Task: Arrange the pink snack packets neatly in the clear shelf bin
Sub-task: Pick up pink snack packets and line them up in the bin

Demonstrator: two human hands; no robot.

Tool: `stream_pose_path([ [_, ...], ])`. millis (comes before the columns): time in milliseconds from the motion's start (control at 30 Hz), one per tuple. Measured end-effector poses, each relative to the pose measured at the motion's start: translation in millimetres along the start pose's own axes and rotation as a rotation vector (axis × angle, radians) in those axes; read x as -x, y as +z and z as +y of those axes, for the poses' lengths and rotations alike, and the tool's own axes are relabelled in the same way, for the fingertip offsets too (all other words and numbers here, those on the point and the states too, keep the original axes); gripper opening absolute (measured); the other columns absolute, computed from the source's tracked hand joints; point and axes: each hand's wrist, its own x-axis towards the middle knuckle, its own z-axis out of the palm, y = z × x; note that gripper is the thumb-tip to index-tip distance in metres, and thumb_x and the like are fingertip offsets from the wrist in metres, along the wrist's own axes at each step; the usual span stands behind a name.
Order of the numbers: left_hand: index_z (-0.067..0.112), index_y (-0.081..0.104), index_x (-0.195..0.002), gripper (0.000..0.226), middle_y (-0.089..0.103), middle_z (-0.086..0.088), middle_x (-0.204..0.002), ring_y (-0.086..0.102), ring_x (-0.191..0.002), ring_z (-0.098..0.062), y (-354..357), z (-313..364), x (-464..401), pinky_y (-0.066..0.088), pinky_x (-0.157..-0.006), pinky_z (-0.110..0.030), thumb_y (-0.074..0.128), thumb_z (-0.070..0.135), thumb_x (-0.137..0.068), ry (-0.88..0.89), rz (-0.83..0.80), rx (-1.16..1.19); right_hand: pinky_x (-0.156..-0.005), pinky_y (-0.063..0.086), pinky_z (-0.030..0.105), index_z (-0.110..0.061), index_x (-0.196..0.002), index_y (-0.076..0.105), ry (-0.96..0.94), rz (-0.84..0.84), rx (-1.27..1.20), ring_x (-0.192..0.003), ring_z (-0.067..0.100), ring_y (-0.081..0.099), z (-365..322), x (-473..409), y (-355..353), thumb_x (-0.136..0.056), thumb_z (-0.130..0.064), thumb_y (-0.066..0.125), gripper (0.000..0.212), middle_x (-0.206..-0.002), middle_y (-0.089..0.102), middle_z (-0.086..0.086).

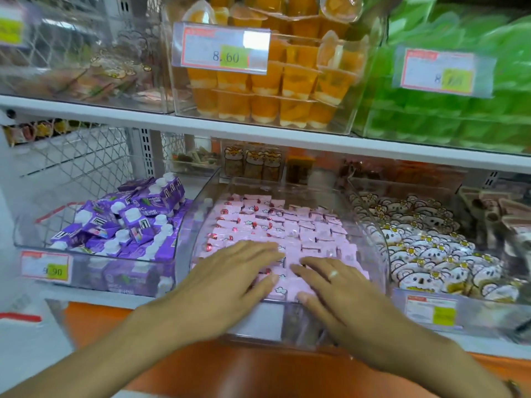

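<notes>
Shop shelving fills the view: a white shelf [201, 126] runs above both hands, carrying a clear container of orange jelly cups [275, 81] with a price tag [224, 48] reading 8.60. Below it, the clear shelf bin [370, 225] sits directly under the hands and holds the pink snack packets [290, 225], laid in flat rows from the hands back to the rear wall. The left hand [227, 278] lies flat on the front packets, fingers straight and slightly spread. The right hand [339, 285] lies flat just beside it, fingers extended, a ring on one finger. Neither hand grips anything; fingertips are near but apart. Left of the left hand stands a bin of purple cartons [126, 225]; right of the right hand, a bin of koala-print packets [431, 248].
</notes>
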Motion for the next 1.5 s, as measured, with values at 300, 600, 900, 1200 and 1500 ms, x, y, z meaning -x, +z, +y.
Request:
stream_pose_path([
  [300, 0.045, 0.048, -0.131, 0.039, 0.036, 0.026, -0.144, 0.034, -0.128, 0.007, -7, -7, -12, 0.033, -0.109, -0.025, 0.042, 0.052, -0.093, -0.097, -0.203, 0.104, -0.102, 0.020, 0.016, -0.041, -0.139, 0.039, 0.005, 0.134, -0.159, -0.131, -0.002, 0.022, 7, 4, 7, -0.097, -0.049, 0.033, 0.042, -0.146, 0.031, -0.019],
  [600, 0.039, 0.063, -0.101, 0.021, 0.060, 0.026, -0.098, 0.052, -0.099, 0.005, -6, -10, -10, 0.046, -0.086, -0.030, 0.053, 0.052, -0.088, -0.014, -0.119, 0.202, -0.070, 0.033, 0.020, -0.038, -0.080, 0.058, -0.011, 0.185, -0.357, -0.081, 0.000, 0.044, 7, -9, -1, -0.085, -0.037, 0.065, 0.009, -0.083, 0.053, -0.017],
  [900, 0.033, 0.068, -0.092, 0.016, 0.065, 0.024, -0.089, 0.058, -0.089, 0.005, -10, -11, -10, 0.048, -0.083, -0.026, 0.061, 0.047, -0.085, -0.058, -0.093, 0.304, -0.068, 0.048, 0.030, -0.032, -0.092, 0.063, -0.067, 0.341, -0.359, -0.076, 0.006, 0.058, 2, -4, 3, -0.090, -0.035, 0.059, 0.006, -0.082, 0.064, -0.014],
  [1200, 0.033, 0.069, -0.090, 0.015, 0.067, 0.024, -0.090, 0.059, -0.089, 0.006, -10, -9, -10, 0.047, -0.086, -0.029, 0.064, 0.045, -0.083, -0.116, -0.099, 0.278, -0.061, 0.041, 0.029, -0.028, -0.088, 0.056, 0.050, 0.428, -0.810, -0.062, 0.005, 0.048, -7, -3, 13, -0.094, -0.032, 0.053, 0.008, -0.074, 0.055, -0.011],
  [1500, 0.033, 0.065, -0.091, 0.017, 0.065, 0.023, -0.093, 0.057, -0.092, 0.006, -11, -8, -8, 0.046, -0.086, -0.028, 0.060, 0.048, -0.085, -0.107, -0.115, 0.239, -0.072, 0.044, 0.011, -0.028, -0.087, 0.059, 0.127, 0.928, -0.945, -0.080, 0.000, 0.057, -10, -11, -22, -0.091, -0.023, 0.054, 0.009, -0.084, 0.062, -0.014],
])
